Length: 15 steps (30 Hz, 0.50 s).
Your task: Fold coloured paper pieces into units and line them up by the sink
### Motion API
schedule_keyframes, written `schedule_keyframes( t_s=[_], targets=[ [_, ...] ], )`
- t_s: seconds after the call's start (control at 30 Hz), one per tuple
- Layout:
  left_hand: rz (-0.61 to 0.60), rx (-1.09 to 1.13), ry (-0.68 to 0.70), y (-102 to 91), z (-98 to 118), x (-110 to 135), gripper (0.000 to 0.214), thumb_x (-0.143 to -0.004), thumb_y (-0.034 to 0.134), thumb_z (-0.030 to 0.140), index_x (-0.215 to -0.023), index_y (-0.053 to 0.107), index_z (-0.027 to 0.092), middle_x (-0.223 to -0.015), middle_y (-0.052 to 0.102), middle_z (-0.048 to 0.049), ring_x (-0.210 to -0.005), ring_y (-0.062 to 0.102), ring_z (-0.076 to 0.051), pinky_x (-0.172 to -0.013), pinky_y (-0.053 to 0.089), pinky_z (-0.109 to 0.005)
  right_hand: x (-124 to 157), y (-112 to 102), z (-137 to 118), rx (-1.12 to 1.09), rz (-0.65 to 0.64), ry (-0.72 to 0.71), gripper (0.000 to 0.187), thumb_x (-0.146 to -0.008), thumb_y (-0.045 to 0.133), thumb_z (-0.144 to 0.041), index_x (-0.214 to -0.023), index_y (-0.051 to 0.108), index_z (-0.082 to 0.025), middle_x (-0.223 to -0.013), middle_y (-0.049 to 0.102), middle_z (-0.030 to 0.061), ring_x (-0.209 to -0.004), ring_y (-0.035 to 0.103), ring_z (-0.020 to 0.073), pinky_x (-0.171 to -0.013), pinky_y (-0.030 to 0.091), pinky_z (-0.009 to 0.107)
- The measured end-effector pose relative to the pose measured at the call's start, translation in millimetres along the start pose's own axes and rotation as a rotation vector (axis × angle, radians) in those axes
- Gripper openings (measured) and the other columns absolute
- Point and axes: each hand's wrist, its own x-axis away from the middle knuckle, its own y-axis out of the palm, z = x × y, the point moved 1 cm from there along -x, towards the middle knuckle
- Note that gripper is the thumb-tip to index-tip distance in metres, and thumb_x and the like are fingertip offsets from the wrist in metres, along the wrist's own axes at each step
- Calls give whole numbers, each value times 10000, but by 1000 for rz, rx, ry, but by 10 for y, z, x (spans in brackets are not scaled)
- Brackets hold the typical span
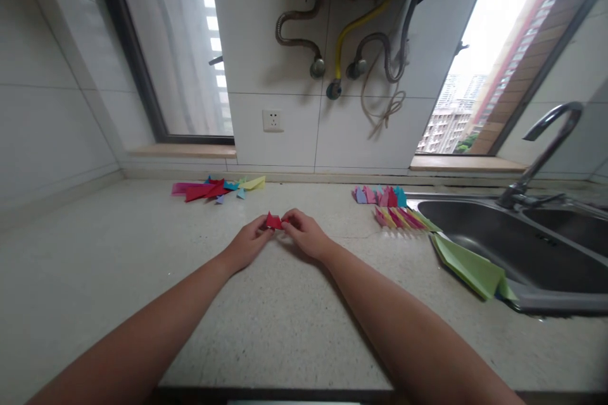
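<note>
A small red folded paper piece is held between both hands, just above the middle of the speckled countertop. My left hand pinches its left side, thumb and fingers closed. From the right, my right hand has its fingers closed on the piece's other edge; the fingertips partly hide that side. To the left, near the wall, lies a loose pile of coloured folded papers in red, pink, blue and yellow. Right of my hands stand rows of small folded paper pieces and longer pink and yellow ones.
A double steel sink with a curved faucet takes up the right side. Green folded paper rests along its near rim. Pipes and a yellow hose hang beneath a dark wall unit. A socket sits between two windows.
</note>
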Motion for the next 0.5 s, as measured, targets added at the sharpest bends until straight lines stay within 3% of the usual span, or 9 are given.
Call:
schedule_keyframes(
  t_s=[0.1,0.2,0.5],
  targets=[
    [-26,-10,-7,-16,6,-2,354,-931,489,349,-1243,593,218,-1197,673,-68,-1067,622,-225,-895,508,-355,11,-19,18,23,-5,20,175,-907,562,-348,-914,614,-181,-794,626,-3,-691,525,122,-666,419,253],
    [-47,-26,-33,-30,-6,1,402,-912,543,384,-1280,567,226,-1155,683,-61,-925,641,-198,-806,511,-325,27,-33,27,30,-6,16,153,-900,575,-327,-902,624,-181,-788,634,-2,-688,529,121,-666,424,253],
    [-20,4,-92,-47,-35,9,421,-844,646,476,-1173,600,217,-998,674,-34,-611,510,-110,-593,433,-250,30,-95,-22,110,-41,-42,115,-890,589,-265,-946,650,-186,-840,670,26,-725,580,133,-692,451,263]
  ],
)
